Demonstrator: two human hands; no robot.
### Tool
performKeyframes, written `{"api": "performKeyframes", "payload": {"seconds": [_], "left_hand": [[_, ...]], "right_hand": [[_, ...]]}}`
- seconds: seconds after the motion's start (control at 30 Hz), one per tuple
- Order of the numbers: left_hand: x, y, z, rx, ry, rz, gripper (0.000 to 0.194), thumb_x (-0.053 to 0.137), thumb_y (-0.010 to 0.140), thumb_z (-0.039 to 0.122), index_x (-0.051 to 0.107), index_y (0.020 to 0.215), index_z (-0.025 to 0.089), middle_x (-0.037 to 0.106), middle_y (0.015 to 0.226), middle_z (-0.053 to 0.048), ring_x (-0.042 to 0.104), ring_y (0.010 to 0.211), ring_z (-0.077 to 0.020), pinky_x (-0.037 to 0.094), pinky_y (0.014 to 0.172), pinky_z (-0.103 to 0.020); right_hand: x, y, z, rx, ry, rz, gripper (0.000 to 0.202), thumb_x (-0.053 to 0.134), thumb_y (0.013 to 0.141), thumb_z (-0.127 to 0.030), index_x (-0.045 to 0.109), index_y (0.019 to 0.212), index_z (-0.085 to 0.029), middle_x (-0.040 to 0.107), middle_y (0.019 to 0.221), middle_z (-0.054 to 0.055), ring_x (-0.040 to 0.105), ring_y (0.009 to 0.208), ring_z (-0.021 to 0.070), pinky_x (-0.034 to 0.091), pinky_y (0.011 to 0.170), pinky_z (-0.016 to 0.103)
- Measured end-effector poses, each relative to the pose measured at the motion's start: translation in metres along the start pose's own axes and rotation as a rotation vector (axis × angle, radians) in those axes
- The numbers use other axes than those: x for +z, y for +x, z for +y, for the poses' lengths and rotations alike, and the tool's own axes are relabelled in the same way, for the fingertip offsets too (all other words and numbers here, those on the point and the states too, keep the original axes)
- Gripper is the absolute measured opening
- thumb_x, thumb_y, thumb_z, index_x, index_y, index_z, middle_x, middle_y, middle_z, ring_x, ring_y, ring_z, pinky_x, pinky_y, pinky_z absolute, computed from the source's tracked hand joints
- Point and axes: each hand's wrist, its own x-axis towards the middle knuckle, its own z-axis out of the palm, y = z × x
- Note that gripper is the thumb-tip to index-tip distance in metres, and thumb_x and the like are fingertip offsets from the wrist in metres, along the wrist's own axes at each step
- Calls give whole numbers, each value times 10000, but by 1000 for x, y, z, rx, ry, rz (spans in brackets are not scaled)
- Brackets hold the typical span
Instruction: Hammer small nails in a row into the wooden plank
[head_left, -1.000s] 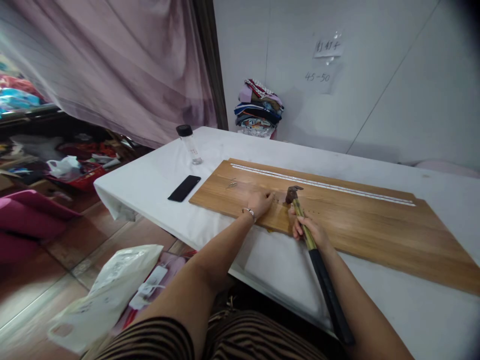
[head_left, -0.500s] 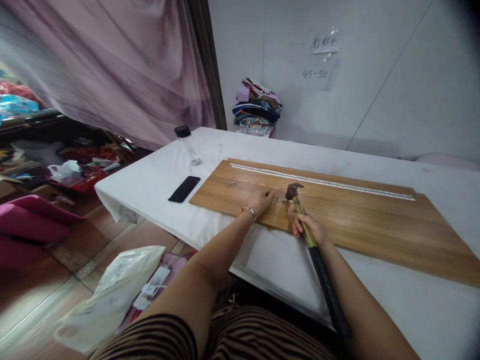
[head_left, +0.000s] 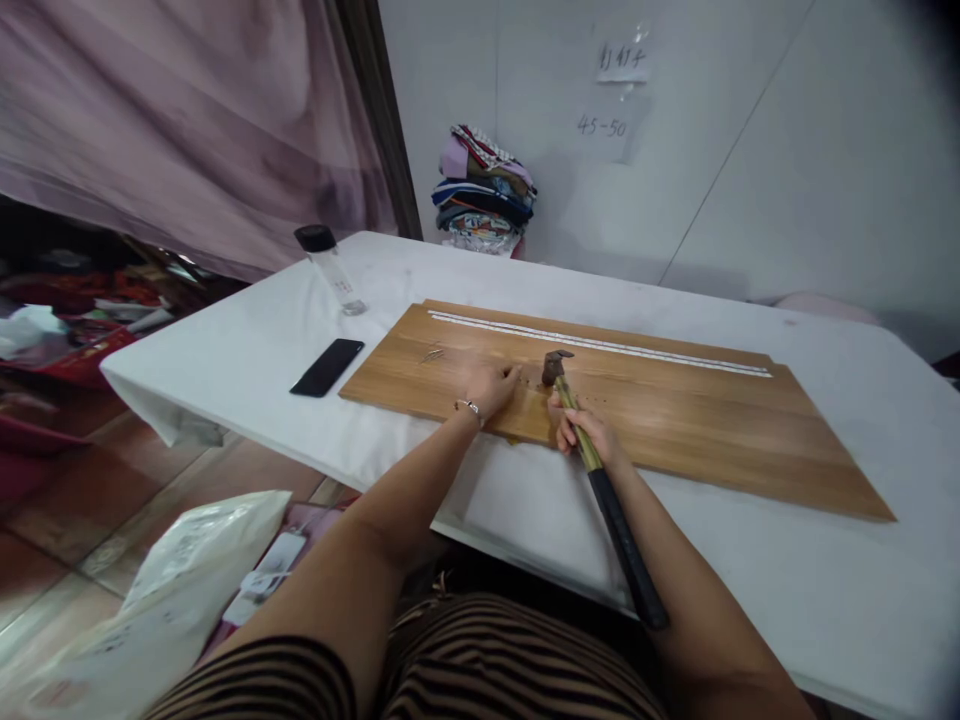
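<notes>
My right hand [head_left: 581, 428] is wrapped round the neck of a claw hammer [head_left: 587, 452], close below its rusty head, while the black grip slants back toward my forearm. My left hand [head_left: 489, 388] rests on the wooden board [head_left: 690, 440] just left of the hammer head. Its fingers are pinched together; whatever is between them is too small to make out. Small dark specks [head_left: 536, 384] dot the board between my hands. A few thin nails [head_left: 433, 353] lie near the board's left end.
A measuring strip [head_left: 600, 345] runs along the board's far side. Left of the board, a black phone [head_left: 328, 367] and a clear bottle with a black lid [head_left: 330, 270] stand on the white-covered table [head_left: 270, 310]. Folded clothes [head_left: 486, 190] are stacked by the wall.
The whole view has shifted, so the board, table and both hands appear further left and slightly higher. My right hand keeps its hold on the hammer, and the left stays pinched on the board.
</notes>
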Motion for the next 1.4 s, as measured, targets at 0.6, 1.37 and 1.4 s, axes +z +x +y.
{"api": "performKeyframes", "payload": {"seconds": [0.6, 1.37, 1.4], "left_hand": [[-5, -2, 4, -2, 15, -4, 457, 449, 994, 464, 739, 777, 187, 737, 798, -55, 566, 695, -157, 306, 621, -292], [-5, -2, 6, -15, 48, -11, 469, 434, 1006, 463, 751, 799, 185, 742, 807, -64, 571, 688, -158, 296, 610, -293], [-5, -2, 6, -16, 48, -12, 465, 437, 1006, 461, 753, 804, 186, 743, 807, -65, 571, 686, -159, 296, 610, -294]], "right_hand": [[3, -2, -5, -11, -32, 15, 373, 657, 772, -459, 577, 1030, -201, 484, 455, -112, 551, 402, 147, 408, 410, 251], [2, -1, -3, -49, -23, 1, 378, 652, 785, -469, 567, 1036, -199, 486, 457, -112, 551, 400, 142, 412, 422, 254], [3, -2, -4, -44, -28, 1, 371, 649, 786, -466, 567, 1033, -202, 487, 458, -112, 553, 401, 143, 415, 423, 254]]}}
